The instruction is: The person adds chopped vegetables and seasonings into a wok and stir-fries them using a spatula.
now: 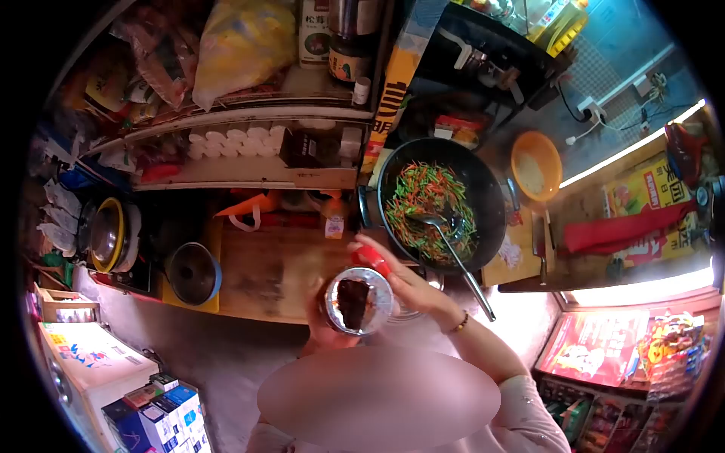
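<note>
My left hand (pixel 329 332) is wrapped round a jar (pixel 330 306) in front of my chest. The jar's mouth faces up, and a dark brown mass (pixel 353 302) shows inside. In my right hand (pixel 411 289) is a red lid (pixel 374 259), held just beyond the jar's rim. A bracelet circles that wrist. Ahead and to the right stands a black wok (pixel 495 219) with thin green and orange-red strips (pixel 423 200) in it. A metal ladle (pixel 453 249) rests in the wok, its handle reaching over the near rim.
Left of the wok lies a wooden countertop (pixel 264 275) with a lidded pan (pixel 192 273). An orange bowl (pixel 536 167) and a knife (pixel 538 245) are to the right. Shelves (pixel 249 175) above hold bags, jars and eggs (pixel 234 142). Boxes (pixel 162 415) are stacked at lower left.
</note>
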